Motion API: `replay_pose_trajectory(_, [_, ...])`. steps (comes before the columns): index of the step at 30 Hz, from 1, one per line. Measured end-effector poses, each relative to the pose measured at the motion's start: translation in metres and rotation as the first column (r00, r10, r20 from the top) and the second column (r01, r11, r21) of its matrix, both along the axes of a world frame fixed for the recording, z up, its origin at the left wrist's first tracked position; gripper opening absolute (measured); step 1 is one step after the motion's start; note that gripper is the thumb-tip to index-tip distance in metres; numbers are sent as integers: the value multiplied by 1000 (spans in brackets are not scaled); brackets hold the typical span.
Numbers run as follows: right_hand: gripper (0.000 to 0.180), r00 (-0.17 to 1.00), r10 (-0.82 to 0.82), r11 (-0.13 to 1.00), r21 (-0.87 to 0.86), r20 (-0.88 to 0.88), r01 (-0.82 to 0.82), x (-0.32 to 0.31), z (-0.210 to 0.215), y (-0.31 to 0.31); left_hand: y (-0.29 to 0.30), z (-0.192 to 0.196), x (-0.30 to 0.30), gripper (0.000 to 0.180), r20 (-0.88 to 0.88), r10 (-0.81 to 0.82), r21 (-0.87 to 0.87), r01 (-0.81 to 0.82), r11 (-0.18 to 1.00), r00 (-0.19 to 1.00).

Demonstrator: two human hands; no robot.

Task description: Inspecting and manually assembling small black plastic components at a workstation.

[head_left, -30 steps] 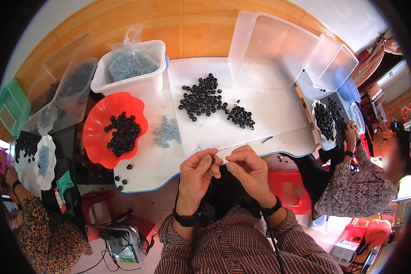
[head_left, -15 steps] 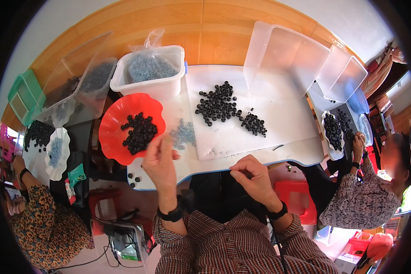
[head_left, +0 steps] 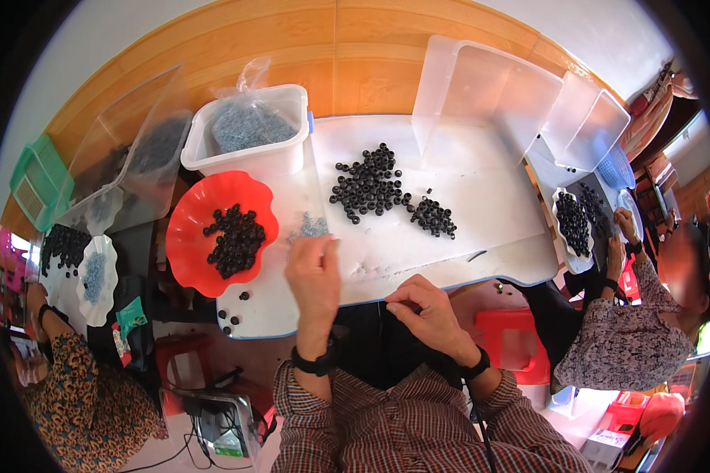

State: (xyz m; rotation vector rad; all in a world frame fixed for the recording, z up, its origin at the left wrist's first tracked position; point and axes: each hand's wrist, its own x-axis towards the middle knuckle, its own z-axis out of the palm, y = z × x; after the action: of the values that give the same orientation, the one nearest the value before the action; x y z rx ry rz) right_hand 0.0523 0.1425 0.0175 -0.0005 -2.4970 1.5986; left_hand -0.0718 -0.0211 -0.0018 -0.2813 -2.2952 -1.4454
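My left hand (head_left: 314,272) is over the table, to the right of the red scalloped bowl (head_left: 183,236) that holds black round beads (head_left: 237,240). Its fingers are curled closed, and what they hold, if anything, is hidden. Small clear bluish pieces (head_left: 312,225) lie scattered just beyond it, partly covered by the hand. At the table's front edge my right hand (head_left: 430,314) is closed in a pinch, with thumb and forefinger together; nothing between them can be made out. Farther off, a big heap of black beads (head_left: 367,185) and a smaller heap (head_left: 434,218) lie on the white sheet (head_left: 481,213).
A white tub (head_left: 252,162) with a bag of bluish pieces (head_left: 252,126) stands behind the bowl. Loose black beads (head_left: 244,296) lie at the table's left corner. Clear plastic bins (head_left: 489,94) stand at the back right. A person (head_left: 631,315) works at the right, another (head_left: 87,386) at the left.
My left hand has moved right, from beside the red bowl's rim to in front of the bluish pieces. A loose black bead now shows below the bowl. My right hand stays pinched at the edge.
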Motion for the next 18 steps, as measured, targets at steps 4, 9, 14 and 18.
replay_pose_trajectory(4, [8, 1000, 13, 1000, 24, 13, -13, -1, -3, 0, 38, -16, -3, 10, 9, -127, -68, 127, 990, 992])
replay_pose_trajectory(9, [9, 1000, -4, 1000, 10, -14, 4, -1, -8, 10, 63, -23, -10, 13, 100, -100, -319, 127, 939, 990])
replay_pose_trajectory(14, [10, 999, -35, 998, 45, 9, 35, -3, -12, 18, 69, -37, -11, 11, 113, -37, -451, 84, 889, 993])
replay_pose_trajectory(18, [13, 991, -131, 991, 10, 16, 131, -8, -13, 23, 66, -30, -1, 12, 9, -124, -281, 122, 952, 992])
